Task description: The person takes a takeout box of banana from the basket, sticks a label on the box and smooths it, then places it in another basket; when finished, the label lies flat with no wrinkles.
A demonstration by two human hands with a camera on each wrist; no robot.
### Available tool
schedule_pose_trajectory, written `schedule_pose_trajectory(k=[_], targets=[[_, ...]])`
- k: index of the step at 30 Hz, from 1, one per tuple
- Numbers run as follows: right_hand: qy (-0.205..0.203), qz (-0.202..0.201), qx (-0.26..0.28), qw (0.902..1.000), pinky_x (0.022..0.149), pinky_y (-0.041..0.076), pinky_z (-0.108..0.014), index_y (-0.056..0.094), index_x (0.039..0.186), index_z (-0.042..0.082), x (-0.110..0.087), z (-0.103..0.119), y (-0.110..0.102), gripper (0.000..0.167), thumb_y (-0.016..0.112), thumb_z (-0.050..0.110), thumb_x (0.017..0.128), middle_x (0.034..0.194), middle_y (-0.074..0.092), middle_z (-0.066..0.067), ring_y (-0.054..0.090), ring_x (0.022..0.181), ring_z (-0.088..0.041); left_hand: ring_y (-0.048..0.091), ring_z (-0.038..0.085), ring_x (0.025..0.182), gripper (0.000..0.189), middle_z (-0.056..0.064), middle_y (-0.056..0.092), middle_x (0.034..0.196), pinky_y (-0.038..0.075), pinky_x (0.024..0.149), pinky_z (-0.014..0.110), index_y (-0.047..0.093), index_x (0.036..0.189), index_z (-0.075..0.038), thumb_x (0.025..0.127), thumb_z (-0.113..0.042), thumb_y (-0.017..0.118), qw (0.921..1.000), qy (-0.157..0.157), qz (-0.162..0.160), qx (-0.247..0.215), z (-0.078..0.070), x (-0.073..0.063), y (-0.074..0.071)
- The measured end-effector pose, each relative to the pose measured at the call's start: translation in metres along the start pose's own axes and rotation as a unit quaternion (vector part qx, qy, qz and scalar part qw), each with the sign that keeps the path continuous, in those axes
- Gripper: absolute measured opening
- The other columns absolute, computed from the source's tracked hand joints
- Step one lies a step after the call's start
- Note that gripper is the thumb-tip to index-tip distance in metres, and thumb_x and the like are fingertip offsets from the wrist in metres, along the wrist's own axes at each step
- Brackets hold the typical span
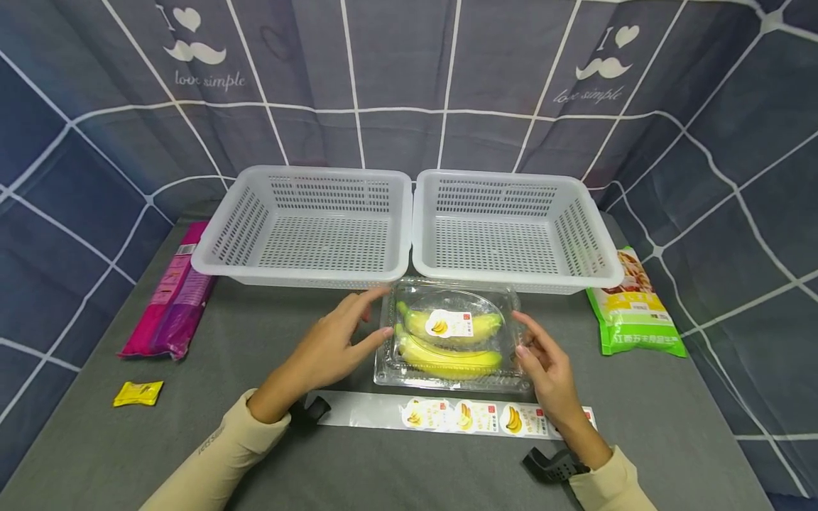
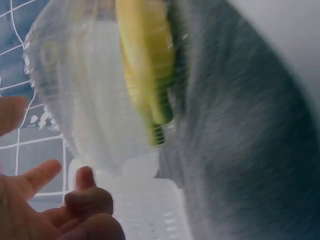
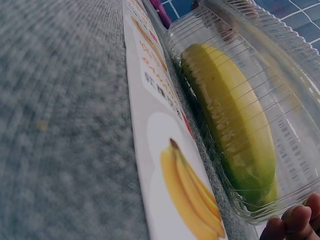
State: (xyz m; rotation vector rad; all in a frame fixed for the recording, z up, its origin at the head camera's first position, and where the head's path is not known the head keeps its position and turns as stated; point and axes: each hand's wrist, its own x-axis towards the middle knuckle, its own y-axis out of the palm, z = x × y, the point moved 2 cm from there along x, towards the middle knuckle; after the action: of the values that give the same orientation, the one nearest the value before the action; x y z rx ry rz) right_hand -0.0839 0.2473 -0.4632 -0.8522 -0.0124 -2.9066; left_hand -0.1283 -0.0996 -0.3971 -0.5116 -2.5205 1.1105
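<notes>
A clear plastic clamshell box (image 1: 391, 381) holds yellow-green bananas (image 1: 450, 360), its domed lid over them. On the lid sits a white banana label (image 1: 455, 324). My left hand (image 1: 326, 349) is at the box's left side, fingers spread, thumb and index fingertip close to the rim. Around the right rim, my right hand (image 1: 548, 372) has its fingers loosely bent; in the right wrist view its fingertips (image 3: 296, 218) are right at a box corner. A strip of banana labels (image 1: 364, 409) lies just in front of the box, partly under the right wrist.
Two white perforated baskets (image 1: 307, 277) (image 1: 511, 282) stand side by side behind the box. A pink-purple packet (image 1: 169, 298) and a small yellow wrapped piece (image 1: 138, 393) lie at left. A green-and-yellow food bag (image 1: 639, 312) lies at right. Grid-patterned curtains (image 1: 396, 57) enclose the table.
</notes>
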Motion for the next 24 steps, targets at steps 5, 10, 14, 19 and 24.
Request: schedule_pose_trajectory(k=[5, 10, 14, 19, 24], targets=[[0.001, 0.001, -0.005, 1.0000, 0.049, 0.034, -0.030, 0.041, 0.145, -0.018, -0.002, 0.000, -0.001, 0.052, 0.043, -0.022, 0.093, 0.095, 0.046, -0.007, 0.041, 0.061, -0.011, 0.049, 0.011, 0.065, 0.072, -0.003, 0.054, 0.113, 0.043, 0.054, 0.030, 0.020, 0.163, -0.039, 0.102, -0.058, 0.053, 0.9983, -0.035, 0.033, -0.033, 0.003, -0.008, 0.012], [0.000, 0.003, -0.005, 1.0000, 0.049, 0.034, -0.030, 0.041, 0.144, -0.018, -0.002, 0.001, -0.001, 0.052, 0.044, -0.022, 0.093, 0.094, 0.046, -0.008, 0.041, 0.061, -0.012, 0.046, 0.012, 0.062, 0.072, -0.004, 0.053, 0.100, 0.041, 0.054, 0.027, 0.020, 0.163, -0.037, 0.103, -0.047, 0.058, 0.9954, -0.018, 0.032, -0.088, 0.005, -0.010, 0.023], [0.001, 0.004, -0.007, 1.0000, 0.048, 0.033, -0.030, 0.042, 0.144, -0.017, -0.003, 0.001, 0.000, 0.052, 0.044, -0.022, 0.093, 0.094, 0.046, -0.008, 0.039, 0.060, -0.011, 0.045, 0.014, 0.067, 0.064, 0.001, 0.050, 0.093, 0.042, 0.060, 0.027, 0.034, 0.161, -0.030, 0.103, -0.030, 0.063, 0.9867, -0.002, 0.018, -0.162, 0.006, -0.008, 0.032], [0.004, 0.007, -0.004, 1.0000, 0.049, 0.034, -0.030, 0.041, 0.145, -0.018, -0.003, 0.002, -0.001, 0.052, 0.044, -0.022, 0.093, 0.094, 0.044, -0.008, 0.039, 0.060, -0.012, 0.042, 0.014, 0.066, 0.059, 0.003, 0.049, 0.086, 0.039, 0.059, 0.025, 0.042, 0.156, -0.024, 0.102, -0.019, 0.064, 0.9745, 0.006, 0.004, -0.224, 0.009, -0.005, 0.041], [0.018, 0.011, -0.042, 0.9989, 0.051, 0.037, -0.029, 0.043, 0.146, -0.013, -0.003, 0.004, -0.002, 0.052, 0.046, -0.018, 0.095, 0.096, 0.046, -0.009, 0.043, 0.062, -0.011, 0.036, 0.009, 0.061, 0.057, 0.002, 0.049, 0.083, 0.036, 0.056, 0.024, 0.042, 0.155, -0.024, 0.103, -0.018, 0.063, 0.9700, 0.012, 0.004, -0.243, 0.012, -0.004, 0.044]])
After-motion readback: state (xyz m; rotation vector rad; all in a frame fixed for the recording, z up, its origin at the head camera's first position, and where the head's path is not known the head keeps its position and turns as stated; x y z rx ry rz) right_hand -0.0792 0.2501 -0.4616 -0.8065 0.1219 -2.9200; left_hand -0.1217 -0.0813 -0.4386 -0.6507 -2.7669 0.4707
